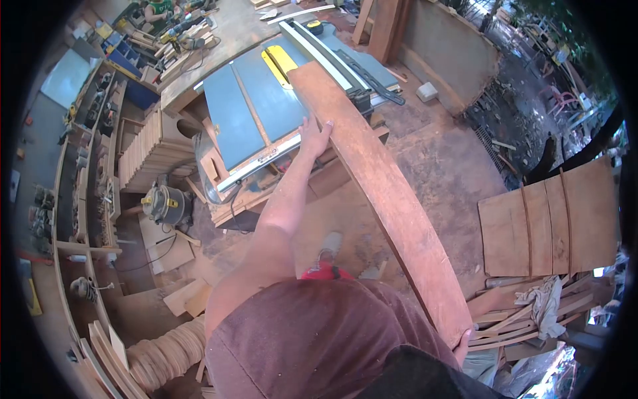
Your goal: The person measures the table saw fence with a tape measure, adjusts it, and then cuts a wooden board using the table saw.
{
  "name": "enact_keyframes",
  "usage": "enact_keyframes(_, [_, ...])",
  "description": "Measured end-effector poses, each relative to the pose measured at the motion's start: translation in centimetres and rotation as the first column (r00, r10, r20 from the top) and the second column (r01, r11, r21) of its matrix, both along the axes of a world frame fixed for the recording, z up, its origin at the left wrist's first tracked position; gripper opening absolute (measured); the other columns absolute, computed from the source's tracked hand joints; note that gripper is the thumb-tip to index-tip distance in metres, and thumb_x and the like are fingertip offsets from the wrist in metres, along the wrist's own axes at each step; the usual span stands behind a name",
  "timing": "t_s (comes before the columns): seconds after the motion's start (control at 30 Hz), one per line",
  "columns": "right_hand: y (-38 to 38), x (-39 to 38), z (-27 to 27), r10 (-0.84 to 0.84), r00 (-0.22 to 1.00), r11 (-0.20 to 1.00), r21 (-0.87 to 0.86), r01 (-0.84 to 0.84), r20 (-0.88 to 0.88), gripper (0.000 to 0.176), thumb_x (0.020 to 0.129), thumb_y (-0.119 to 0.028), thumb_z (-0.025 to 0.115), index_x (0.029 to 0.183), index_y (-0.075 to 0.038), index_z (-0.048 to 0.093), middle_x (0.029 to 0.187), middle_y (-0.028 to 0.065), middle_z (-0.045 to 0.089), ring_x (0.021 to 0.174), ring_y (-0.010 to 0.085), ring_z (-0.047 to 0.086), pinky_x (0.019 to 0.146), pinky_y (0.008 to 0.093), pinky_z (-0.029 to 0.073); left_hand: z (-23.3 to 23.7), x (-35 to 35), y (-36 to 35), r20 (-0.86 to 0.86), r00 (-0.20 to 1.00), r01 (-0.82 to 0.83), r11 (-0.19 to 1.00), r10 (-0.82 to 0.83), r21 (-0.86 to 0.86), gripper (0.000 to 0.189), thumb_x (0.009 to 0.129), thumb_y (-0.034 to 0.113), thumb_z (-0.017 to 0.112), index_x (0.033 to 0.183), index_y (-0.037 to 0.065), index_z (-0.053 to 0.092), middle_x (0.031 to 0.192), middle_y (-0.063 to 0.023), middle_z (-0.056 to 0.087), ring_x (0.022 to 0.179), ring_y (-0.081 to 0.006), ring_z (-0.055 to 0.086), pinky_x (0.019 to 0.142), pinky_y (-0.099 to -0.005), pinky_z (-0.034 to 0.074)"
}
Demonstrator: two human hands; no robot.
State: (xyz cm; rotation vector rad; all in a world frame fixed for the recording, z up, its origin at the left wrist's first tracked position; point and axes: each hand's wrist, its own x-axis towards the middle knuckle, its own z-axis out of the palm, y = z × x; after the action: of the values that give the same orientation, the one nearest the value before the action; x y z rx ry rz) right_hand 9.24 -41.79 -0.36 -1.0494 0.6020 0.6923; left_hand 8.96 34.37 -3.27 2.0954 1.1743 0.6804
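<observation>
A long, broad wooden board [392, 193] runs from the table saw [276, 100] down to the lower right, beside my body. Its far end rests on the saw's blue top, next to the yellow blade insert [278, 65] and near the rail-like fence [319, 56]. My left hand [315, 135] is at the board's left edge near the saw's front, thumb against the wood and fingers apart. At the near end, my right hand [462, 346] grips the board's end corner; part of that hand is hidden.
A shop vacuum [167, 203] stands on the floor at left, below stacked wooden pieces [143, 153]. Wooden panels [551, 226] lean at right above piled strips and a cloth [546, 307]. Another person [158, 12] is at the far upper left, beyond the workbench [232, 30].
</observation>
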Motion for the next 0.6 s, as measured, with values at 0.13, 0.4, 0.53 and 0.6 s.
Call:
enact_keyframes(0.13, [0.4,0.7,-0.4,-0.016,1.000,1.000,-0.018,0.015,-0.025,0.067,0.093,-0.045,0.056,0.142,-0.006,0.032,0.140,0.0136,0.045,0.127,0.0293,0.046,0.106,0.0443,0.038,1.4,0.1,0.6,-0.025,0.999,0.024,0.999,-0.025,-0.028,0.083,0.091,0.051,0.048,0.145,-0.006,0.022,0.146,-0.0332,0.028,0.142,-0.0422,0.019,0.116,-0.0504,0.010])
enact_keyframes(0.4, [0.5,1.4,-1.6,0.064,0.998,0.997,-0.053,-0.065,-0.013,0.067,0.094,-0.048,0.052,0.142,-0.006,0.032,0.140,0.0138,0.045,0.126,0.0296,0.046,0.106,0.0434,0.038,1.0,0.2,2.4,-0.048,0.999,0.020,0.998,-0.023,-0.051,0.082,0.092,0.051,0.044,0.146,-0.007,0.020,0.147,-0.0298,0.031,0.141,-0.0391,0.023,0.116,-0.0501,0.010])
enact_keyframes(0.53, [-0.2,1.8,-3.3,0.091,0.996,0.991,-0.101,-0.090,0.009,0.068,0.094,-0.049,0.052,0.141,-0.004,0.034,0.138,0.0146,0.046,0.124,0.0291,0.048,0.104,0.0424,0.039,0.6,0.3,2.9,-0.039,0.999,0.014,0.997,-0.017,-0.071,0.082,0.093,0.052,0.043,0.146,-0.007,0.021,0.147,-0.0284,0.032,0.141,-0.0372,0.024,0.116,-0.0499,0.010])
enact_keyframes(0.6, [-0.3,1.9,-4.0,0.091,0.996,0.986,-0.140,-0.088,0.021,0.068,0.094,-0.049,0.053,0.140,-0.002,0.036,0.138,0.0151,0.047,0.123,0.0287,0.049,0.104,0.0417,0.040,0.7,0.4,3.1,-0.022,1.000,0.012,0.997,-0.013,-0.072,0.082,0.093,0.052,0.043,0.146,-0.007,0.021,0.146,-0.0287,0.033,0.140,-0.0379,0.027,0.116,-0.0501,0.010])
